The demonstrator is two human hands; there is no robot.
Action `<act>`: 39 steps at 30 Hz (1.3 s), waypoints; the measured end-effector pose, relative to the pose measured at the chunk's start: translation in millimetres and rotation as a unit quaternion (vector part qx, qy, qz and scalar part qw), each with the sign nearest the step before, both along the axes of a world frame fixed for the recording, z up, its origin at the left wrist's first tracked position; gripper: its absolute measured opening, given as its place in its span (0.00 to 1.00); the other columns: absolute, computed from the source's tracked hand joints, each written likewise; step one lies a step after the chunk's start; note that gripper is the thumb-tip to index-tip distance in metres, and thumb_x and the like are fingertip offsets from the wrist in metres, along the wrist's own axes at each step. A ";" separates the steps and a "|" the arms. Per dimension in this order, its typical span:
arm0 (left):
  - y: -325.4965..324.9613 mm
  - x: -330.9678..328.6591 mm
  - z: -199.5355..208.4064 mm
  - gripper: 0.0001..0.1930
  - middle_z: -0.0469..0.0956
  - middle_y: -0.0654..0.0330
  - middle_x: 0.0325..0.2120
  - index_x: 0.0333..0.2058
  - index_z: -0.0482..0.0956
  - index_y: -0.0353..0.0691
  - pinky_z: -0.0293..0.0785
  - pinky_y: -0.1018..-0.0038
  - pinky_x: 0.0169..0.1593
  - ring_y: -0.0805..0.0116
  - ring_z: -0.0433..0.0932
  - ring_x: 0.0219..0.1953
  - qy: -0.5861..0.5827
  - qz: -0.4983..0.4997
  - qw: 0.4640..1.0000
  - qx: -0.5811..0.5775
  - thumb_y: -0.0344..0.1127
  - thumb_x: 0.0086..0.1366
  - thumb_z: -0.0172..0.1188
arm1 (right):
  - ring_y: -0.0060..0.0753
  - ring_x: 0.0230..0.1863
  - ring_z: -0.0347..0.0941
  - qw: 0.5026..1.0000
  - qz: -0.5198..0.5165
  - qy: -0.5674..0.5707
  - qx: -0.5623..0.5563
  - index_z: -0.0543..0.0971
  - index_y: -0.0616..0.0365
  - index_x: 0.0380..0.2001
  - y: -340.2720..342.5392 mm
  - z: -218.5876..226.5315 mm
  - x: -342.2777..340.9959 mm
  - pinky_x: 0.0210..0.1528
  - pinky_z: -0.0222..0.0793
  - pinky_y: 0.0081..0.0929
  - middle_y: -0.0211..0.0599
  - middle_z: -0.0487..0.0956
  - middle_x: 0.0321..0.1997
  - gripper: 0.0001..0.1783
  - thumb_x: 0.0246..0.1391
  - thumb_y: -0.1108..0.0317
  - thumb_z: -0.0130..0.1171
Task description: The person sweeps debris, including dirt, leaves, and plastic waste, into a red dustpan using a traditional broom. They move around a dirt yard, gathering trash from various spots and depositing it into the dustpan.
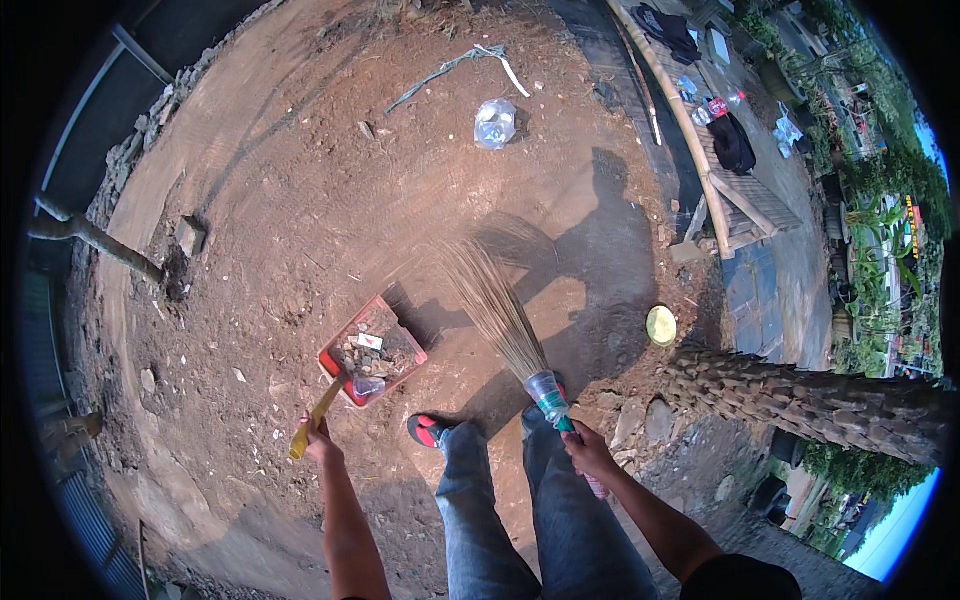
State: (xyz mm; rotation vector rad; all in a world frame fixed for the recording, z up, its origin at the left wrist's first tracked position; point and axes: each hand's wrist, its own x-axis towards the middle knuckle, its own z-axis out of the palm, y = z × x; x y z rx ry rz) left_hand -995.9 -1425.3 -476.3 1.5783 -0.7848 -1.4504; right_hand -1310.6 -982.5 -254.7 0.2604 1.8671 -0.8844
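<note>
My left hand [322,447] is closed round the yellow handle of a red dustpan [409,371], which is low over or on the dirt; I cannot tell which. Inside the pan lie brown debris, a small white packet [370,341] and a crumpled clear plastic cup [369,385]. My right hand [590,452] grips the green handle of a stick broom [497,312]. Its long, thin bristles fan out ahead of my feet, up and to the left, with their tips near the ground. A clear plastic piece wraps the broom's neck.
Farther ahead lie a clear plastic bag [495,124] and a green strip [445,75]. A round yellow lid [661,325] rests to the right, near a rough tree trunk [800,402]. A bamboo bench [745,205] with bags and bottles stands at far right. Left are a stone [189,236] and thin trunk [110,248].
</note>
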 end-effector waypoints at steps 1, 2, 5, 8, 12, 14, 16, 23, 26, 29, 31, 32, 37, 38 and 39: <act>10.1 -11.2 -1.4 0.07 0.73 0.57 0.48 0.40 0.70 0.42 0.77 0.70 0.52 0.63 0.73 0.52 0.011 0.002 1.000 0.004 0.26 0.64 0.56 | 0.15 0.13 0.63 0.999 -0.026 0.012 0.013 0.73 0.53 0.42 9.4 -1.7 -11.6 0.13 0.63 0.23 0.23 0.67 0.19 0.12 0.64 0.58 0.54; 23.5 -25.3 -0.9 0.06 0.74 0.57 0.48 0.39 0.70 0.43 0.77 0.70 0.52 0.63 0.73 0.52 0.021 0.005 1.000 0.008 0.26 0.65 0.56 | 0.15 0.14 0.63 0.998 -0.053 0.022 0.027 0.73 0.53 0.41 21.7 -8.0 -22.5 0.13 0.63 0.23 0.23 0.67 0.19 0.10 0.64 0.59 0.54; 69.8 -69.3 -12.1 0.06 0.74 0.59 0.47 0.38 0.71 0.45 0.78 0.69 0.52 0.65 0.74 0.52 0.045 0.011 0.999 0.008 0.25 0.66 0.54 | 0.17 0.12 0.62 0.993 -0.116 0.007 0.031 0.72 0.53 0.41 63.9 -40.5 -59.7 0.14 0.62 0.24 0.24 0.67 0.19 0.09 0.65 0.61 0.51; 117.4 -105.3 -36.8 0.07 0.74 0.61 0.46 0.37 0.73 0.45 0.78 0.71 0.50 0.65 0.73 0.51 0.044 0.033 0.998 -0.015 0.23 0.66 0.54 | 0.20 0.12 0.63 0.992 -0.087 0.072 0.063 0.73 0.53 0.39 99.6 -89.5 -93.7 0.15 0.62 0.26 0.25 0.67 0.18 0.08 0.65 0.60 0.52; 192.1 -183.4 -63.0 0.08 0.73 0.62 0.46 0.42 0.74 0.45 0.76 0.70 0.50 0.67 0.72 0.51 0.060 0.043 0.997 -0.029 0.25 0.66 0.57 | 0.25 0.19 0.70 0.965 0.036 0.239 0.099 0.74 0.56 0.37 178.5 -159.4 -135.7 0.22 0.65 0.31 0.31 0.72 0.20 0.12 0.62 0.58 0.54; 220.1 -206.4 -79.5 0.08 0.73 0.62 0.47 0.42 0.73 0.45 0.76 0.70 0.51 0.67 0.72 0.51 0.035 0.042 0.998 -0.033 0.25 0.66 0.57 | 0.28 0.22 0.71 0.952 0.076 0.272 0.116 0.75 0.57 0.38 191.9 -168.6 -158.1 0.26 0.66 0.33 0.33 0.72 0.21 0.12 0.62 0.58 0.54; 232.8 -216.1 -94.1 0.09 0.73 0.62 0.47 0.44 0.74 0.44 0.76 0.71 0.51 0.66 0.73 0.50 0.012 0.061 0.997 -0.035 0.27 0.65 0.58 | 0.37 0.29 0.74 0.971 0.098 0.189 0.112 0.76 0.57 0.41 194.3 -160.7 -167.6 0.33 0.68 0.37 0.40 0.76 0.26 0.15 0.61 0.56 0.55; 250.9 -232.2 -99.2 0.13 0.74 0.57 0.44 0.46 0.75 0.36 0.80 0.74 0.46 0.65 0.76 0.45 0.021 0.087 0.995 -0.034 0.27 0.63 0.62 | 0.34 0.32 0.77 0.970 0.236 0.054 0.023 0.75 0.56 0.50 230.2 -54.2 -162.6 0.37 0.71 0.34 0.40 0.79 0.30 0.19 0.62 0.56 0.55; 249.3 -243.9 -85.7 0.11 0.75 0.58 0.43 0.46 0.75 0.36 0.79 0.73 0.46 0.66 0.76 0.44 0.017 0.060 0.997 -0.037 0.26 0.64 0.60 | 0.28 0.30 0.75 0.977 0.205 0.051 0.020 0.74 0.56 0.51 244.7 -35.3 -158.9 0.36 0.70 0.31 0.37 0.78 0.29 0.19 0.63 0.56 0.55; 252.8 -267.9 -72.2 0.08 0.74 0.61 0.45 0.43 0.74 0.40 0.76 0.72 0.51 0.69 0.73 0.50 0.018 0.073 0.997 0.000 0.25 0.66 0.57 | 0.25 0.28 0.72 0.992 0.099 0.075 0.032 0.74 0.56 0.49 255.9 -38.8 -156.1 0.34 0.69 0.29 0.35 0.76 0.26 0.17 0.63 0.57 0.54; 244.2 -248.5 -79.8 0.08 0.73 0.61 0.45 0.43 0.74 0.40 0.76 0.72 0.52 0.68 0.73 0.50 0.023 0.064 0.996 -0.062 0.25 0.66 0.57 | 0.26 0.26 0.72 0.996 0.053 0.072 0.018 0.74 0.57 0.47 265.6 -76.8 -160.5 0.32 0.69 0.30 0.34 0.75 0.25 0.16 0.64 0.58 0.54; 241.8 -238.2 -84.6 0.08 0.73 0.61 0.45 0.43 0.74 0.40 0.76 0.72 0.52 0.68 0.73 0.50 0.024 0.059 0.994 -0.091 0.25 0.66 0.57 | 0.26 0.26 0.72 0.997 0.029 0.068 0.013 0.74 0.57 0.46 268.9 -90.9 -161.5 0.31 0.69 0.30 0.34 0.75 0.24 0.15 0.64 0.58 0.54; 246.1 -242.5 -80.7 0.10 0.73 0.62 0.46 0.44 0.74 0.40 0.76 0.72 0.51 0.69 0.73 0.49 0.016 0.042 0.996 -0.074 0.23 0.65 0.56 | 0.32 0.24 0.74 0.988 0.070 0.117 0.068 0.74 0.57 0.42 237.1 -100.3 -171.3 0.28 0.69 0.35 0.38 0.75 0.24 0.15 0.64 0.56 0.53; 243.5 -240.3 -80.9 0.10 0.73 0.61 0.46 0.45 0.74 0.39 0.76 0.72 0.50 0.69 0.74 0.48 0.013 0.040 0.996 -0.077 0.23 0.65 0.56 | 0.34 0.26 0.75 0.980 0.109 0.150 0.074 0.74 0.57 0.43 229.6 -107.0 -163.8 0.31 0.70 0.38 0.41 0.76 0.24 0.16 0.64 0.56 0.53; 240.2 -235.3 -84.9 0.11 0.73 0.61 0.46 0.46 0.74 0.38 0.76 0.71 0.51 0.69 0.74 0.49 0.016 0.041 0.996 -0.080 0.23 0.65 0.56 | 0.31 0.26 0.73 0.983 0.131 0.114 0.063 0.74 0.57 0.43 219.9 -105.7 -156.5 0.31 0.68 0.35 0.38 0.75 0.24 0.15 0.64 0.56 0.53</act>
